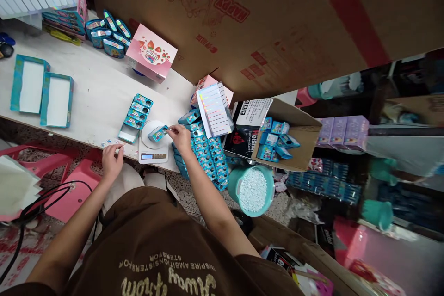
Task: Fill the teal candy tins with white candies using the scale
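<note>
My right hand [180, 138] pinches the end of a small blue box [158, 133], which lies on the round white plate of a digital scale [153, 153]. The reading on the scale's lit display is too small to make out. At the table's front edge rests my left hand [113, 161], fingers loosely extended and holding nothing that I can see. Just left of the scale, an open blue tray [127, 135] contains several small blue boxes in a row, its near end bare. More blue boxes [208, 159] are stacked in rows right of my right hand.
Two shallow blue box parts [57, 100] lie on the table's left. A pink strawberry carton [151, 53] stands toward the back, against a large cardboard sheet [277, 18]. To the right are an open carton [305, 143] of blue boxes and a turquoise bucket [234, 184] of white pellets.
</note>
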Action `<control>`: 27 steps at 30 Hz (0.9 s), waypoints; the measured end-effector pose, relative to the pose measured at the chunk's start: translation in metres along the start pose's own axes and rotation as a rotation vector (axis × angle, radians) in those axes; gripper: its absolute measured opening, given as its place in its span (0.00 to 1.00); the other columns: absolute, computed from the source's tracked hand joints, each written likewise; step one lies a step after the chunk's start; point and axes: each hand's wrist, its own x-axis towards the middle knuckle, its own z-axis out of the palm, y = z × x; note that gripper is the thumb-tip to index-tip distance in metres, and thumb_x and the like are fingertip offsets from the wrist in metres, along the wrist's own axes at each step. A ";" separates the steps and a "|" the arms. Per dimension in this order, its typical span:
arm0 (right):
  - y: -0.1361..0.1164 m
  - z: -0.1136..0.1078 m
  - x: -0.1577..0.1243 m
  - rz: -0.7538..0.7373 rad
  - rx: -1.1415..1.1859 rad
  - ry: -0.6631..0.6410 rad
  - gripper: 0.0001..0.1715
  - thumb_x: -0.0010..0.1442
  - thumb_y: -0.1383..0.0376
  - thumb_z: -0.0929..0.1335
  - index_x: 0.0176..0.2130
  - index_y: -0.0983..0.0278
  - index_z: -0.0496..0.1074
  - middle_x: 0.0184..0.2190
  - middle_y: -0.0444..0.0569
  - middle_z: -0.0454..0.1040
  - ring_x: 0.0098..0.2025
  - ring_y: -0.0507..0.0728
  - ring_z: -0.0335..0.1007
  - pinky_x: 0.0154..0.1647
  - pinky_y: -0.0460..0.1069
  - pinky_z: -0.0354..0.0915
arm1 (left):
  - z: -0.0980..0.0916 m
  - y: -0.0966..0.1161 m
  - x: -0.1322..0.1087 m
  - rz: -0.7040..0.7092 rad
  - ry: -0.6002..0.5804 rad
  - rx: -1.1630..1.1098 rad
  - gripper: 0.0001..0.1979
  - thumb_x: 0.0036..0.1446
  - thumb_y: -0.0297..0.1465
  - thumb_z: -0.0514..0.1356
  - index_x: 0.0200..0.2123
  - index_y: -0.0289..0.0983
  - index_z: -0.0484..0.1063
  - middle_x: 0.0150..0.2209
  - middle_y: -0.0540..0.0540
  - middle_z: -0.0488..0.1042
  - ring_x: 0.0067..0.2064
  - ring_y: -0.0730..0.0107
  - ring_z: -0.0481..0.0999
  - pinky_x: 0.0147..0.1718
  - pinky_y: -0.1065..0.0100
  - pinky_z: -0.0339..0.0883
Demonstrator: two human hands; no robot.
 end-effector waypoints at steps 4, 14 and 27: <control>0.000 -0.006 -0.005 0.040 0.100 0.053 0.11 0.53 0.59 0.68 0.30 0.65 0.75 0.29 0.49 0.73 0.30 0.54 0.67 0.36 0.49 0.64 | 0.000 0.001 -0.002 0.020 0.010 0.013 0.12 0.59 0.37 0.51 0.37 0.37 0.71 0.36 0.44 0.74 0.42 0.63 0.69 0.46 0.62 0.60; 0.009 -0.020 -0.029 0.403 0.697 0.213 0.18 0.42 0.54 0.72 0.30 0.64 0.74 0.25 0.44 0.73 0.27 0.50 0.67 0.32 0.48 0.66 | 0.025 0.048 0.021 0.135 -0.068 0.031 0.16 0.59 0.40 0.52 0.43 0.36 0.68 0.41 0.42 0.72 0.46 0.61 0.67 0.48 0.61 0.59; 0.057 -0.034 -0.137 0.741 1.181 0.453 0.21 0.31 0.58 0.78 0.28 0.63 0.76 0.25 0.43 0.73 0.25 0.49 0.67 0.28 0.45 0.66 | 0.045 0.104 0.062 0.458 -0.462 0.338 0.20 0.52 0.25 0.55 0.50 0.37 0.64 0.46 0.41 0.68 0.49 0.58 0.65 0.47 0.59 0.62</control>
